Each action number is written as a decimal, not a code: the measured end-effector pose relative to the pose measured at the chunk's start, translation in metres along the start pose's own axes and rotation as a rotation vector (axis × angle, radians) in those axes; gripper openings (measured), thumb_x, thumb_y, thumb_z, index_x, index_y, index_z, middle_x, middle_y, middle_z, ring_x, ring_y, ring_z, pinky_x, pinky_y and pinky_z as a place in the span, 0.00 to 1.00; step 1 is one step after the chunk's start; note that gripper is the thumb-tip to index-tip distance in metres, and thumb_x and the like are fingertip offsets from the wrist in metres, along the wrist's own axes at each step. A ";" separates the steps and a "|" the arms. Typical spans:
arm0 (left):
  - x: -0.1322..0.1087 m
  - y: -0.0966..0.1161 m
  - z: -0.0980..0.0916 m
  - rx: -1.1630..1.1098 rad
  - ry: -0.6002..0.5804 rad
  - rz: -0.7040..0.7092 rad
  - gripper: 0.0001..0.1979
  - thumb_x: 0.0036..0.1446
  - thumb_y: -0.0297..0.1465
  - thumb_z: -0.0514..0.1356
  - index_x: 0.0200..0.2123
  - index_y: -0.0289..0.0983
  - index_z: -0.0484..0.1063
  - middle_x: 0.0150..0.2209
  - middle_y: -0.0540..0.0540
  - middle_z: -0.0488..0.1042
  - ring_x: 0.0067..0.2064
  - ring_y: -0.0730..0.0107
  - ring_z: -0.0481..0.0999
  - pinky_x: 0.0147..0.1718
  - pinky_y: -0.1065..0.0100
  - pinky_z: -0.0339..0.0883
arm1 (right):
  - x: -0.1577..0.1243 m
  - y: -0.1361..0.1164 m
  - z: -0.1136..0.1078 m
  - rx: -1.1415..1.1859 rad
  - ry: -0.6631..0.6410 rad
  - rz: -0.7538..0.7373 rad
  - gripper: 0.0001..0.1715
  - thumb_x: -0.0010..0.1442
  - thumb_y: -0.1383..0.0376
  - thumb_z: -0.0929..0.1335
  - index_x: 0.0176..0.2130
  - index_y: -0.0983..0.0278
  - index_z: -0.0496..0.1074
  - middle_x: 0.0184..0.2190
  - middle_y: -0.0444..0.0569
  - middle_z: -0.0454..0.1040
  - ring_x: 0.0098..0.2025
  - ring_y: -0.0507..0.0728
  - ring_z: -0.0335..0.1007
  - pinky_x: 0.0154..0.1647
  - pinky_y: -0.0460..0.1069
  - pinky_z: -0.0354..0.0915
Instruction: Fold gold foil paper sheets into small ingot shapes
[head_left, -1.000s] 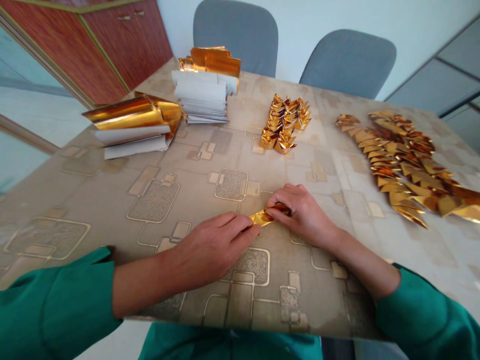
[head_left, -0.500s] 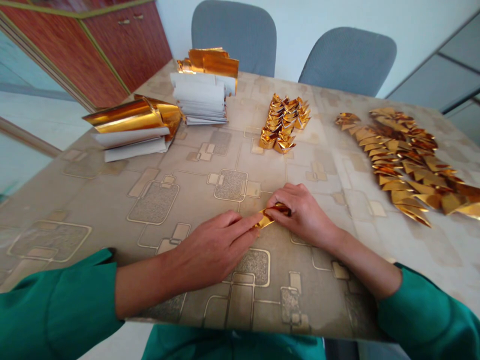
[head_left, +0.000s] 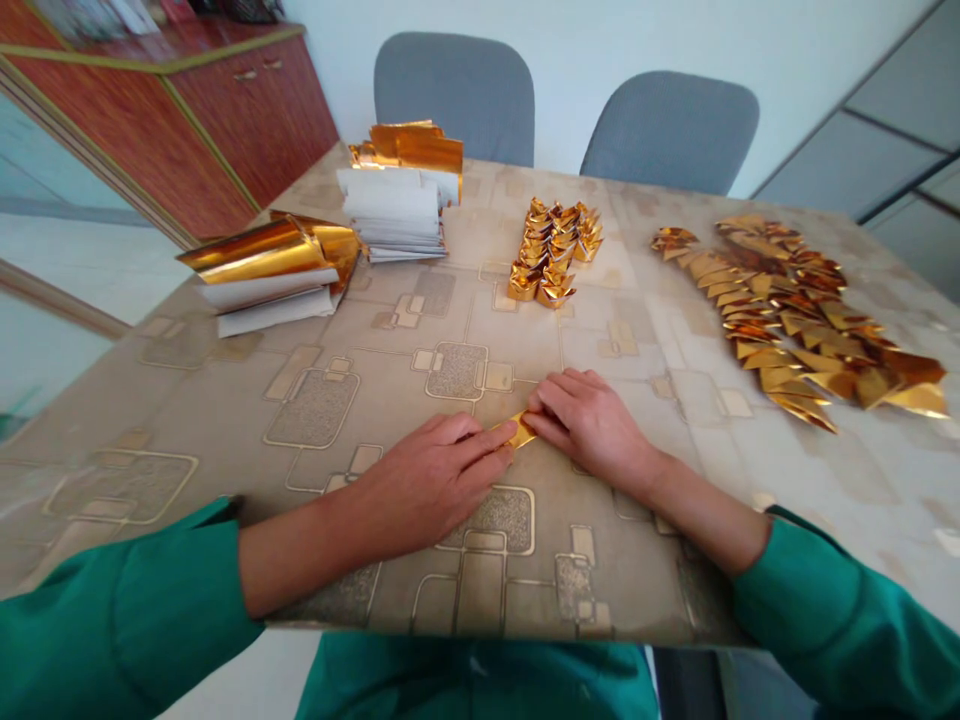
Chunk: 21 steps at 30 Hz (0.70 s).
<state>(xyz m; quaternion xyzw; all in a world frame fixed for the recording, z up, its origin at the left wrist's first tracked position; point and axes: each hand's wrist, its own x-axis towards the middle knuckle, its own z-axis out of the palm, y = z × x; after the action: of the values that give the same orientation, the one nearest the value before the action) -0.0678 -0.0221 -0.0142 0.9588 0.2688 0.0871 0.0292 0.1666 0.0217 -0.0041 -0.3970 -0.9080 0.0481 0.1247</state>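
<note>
table (head_left: pixel 225 410) (patterned) | left: paper stacks (head_left: pixel 397 215) | middle: foil cluster (head_left: pixel 555 250) | right: larger foil spread (head_left: pixel 780 310)

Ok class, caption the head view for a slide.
Left hand and right hand hold a gold strip at a patterned table.

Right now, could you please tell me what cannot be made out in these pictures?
In the head view:
Narrow folded gold foil strip: partly covered by the left hand and right hand.
Grey chairs with rounded backs: lower parts hidden behind the beige patterned table.
Cluster of small gold foil shapes: overlapping, so the exact count is unclear.
Dark items on the reddish wooden cabinet: cut off by the top edge.
</note>
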 end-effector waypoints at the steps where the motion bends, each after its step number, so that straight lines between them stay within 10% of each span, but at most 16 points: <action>1: -0.001 -0.001 0.000 0.006 -0.006 0.005 0.18 0.68 0.32 0.47 0.55 0.35 0.68 0.63 0.41 0.65 0.51 0.60 0.71 0.50 0.56 0.64 | -0.001 -0.002 0.001 -0.028 0.003 0.014 0.09 0.66 0.63 0.65 0.34 0.64 0.68 0.30 0.47 0.71 0.35 0.57 0.63 0.37 0.51 0.52; 21: -0.014 -0.008 -0.011 -0.078 0.017 0.043 0.25 0.63 0.36 0.57 0.62 0.37 0.62 0.63 0.41 0.66 0.55 0.54 0.66 0.62 0.45 0.50 | -0.012 -0.008 0.000 0.083 0.020 0.090 0.13 0.64 0.56 0.66 0.38 0.63 0.66 0.36 0.51 0.70 0.40 0.59 0.62 0.45 0.53 0.58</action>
<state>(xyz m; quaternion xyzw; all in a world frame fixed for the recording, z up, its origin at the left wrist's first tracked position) -0.0853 -0.0221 -0.0062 0.9617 0.2447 0.1064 0.0625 0.1684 0.0076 -0.0045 -0.4323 -0.8852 0.0872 0.1479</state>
